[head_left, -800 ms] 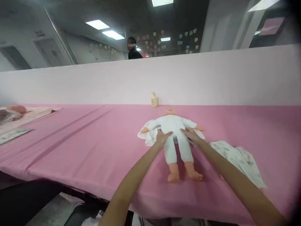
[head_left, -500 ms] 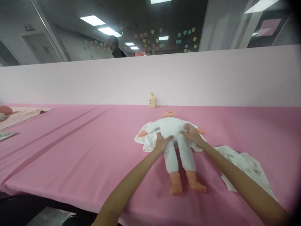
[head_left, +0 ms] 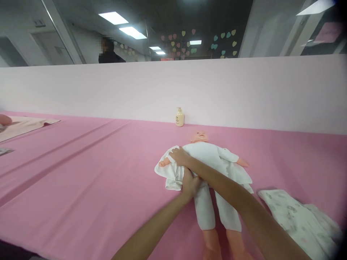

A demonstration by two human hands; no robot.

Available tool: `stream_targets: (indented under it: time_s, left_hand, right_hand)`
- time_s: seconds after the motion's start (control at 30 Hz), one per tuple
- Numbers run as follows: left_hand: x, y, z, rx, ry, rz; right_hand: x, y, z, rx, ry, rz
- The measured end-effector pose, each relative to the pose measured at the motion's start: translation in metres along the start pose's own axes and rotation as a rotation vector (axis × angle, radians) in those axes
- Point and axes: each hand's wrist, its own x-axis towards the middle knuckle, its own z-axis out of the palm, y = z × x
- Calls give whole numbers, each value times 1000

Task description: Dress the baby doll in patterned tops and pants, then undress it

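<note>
A baby doll (head_left: 214, 155) in a white suit lies on its back, its head toward the wall and its bare feet toward me. Under its torso a white cloth garment (head_left: 173, 183) is spread, showing at both sides. My left hand (head_left: 190, 183) grips the doll's side at waist height, thumb across the front. Crossing above it, my right hand (head_left: 180, 156) closes around the doll's sleeved arm on the left side of the view. My right forearm hides part of the doll's belly and hip.
The pink padded table (head_left: 94, 180) runs up to a low white wall (head_left: 108, 90). A cream pump bottle (head_left: 179, 117) stands against it. At right lies a folded printed cloth (head_left: 295, 213); at far left, a pale towel (head_left: 29, 126). Behind glass is a person in dark clothes (head_left: 110, 56).
My right hand has left the doll's right-hand side and crossed over to its arm on the left. My left hand stays at the waist. The view has shifted, and the person behind has moved left.
</note>
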Motion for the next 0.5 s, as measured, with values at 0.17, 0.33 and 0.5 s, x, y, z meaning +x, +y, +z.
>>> stream_targets:
  time_s: [0.17,0.33,0.5]
  left_hand:
    - [-1,-1,0,84,-28,-97]
    - [-2,0,3,146,-52,-150]
    - [24,14,-27,26,-362,-320]
  right_hand:
    - [4,7,-5,143,228,239]
    - [-2,21,-13,699,723,493]
    - [-12,31,-19,946,972,471]
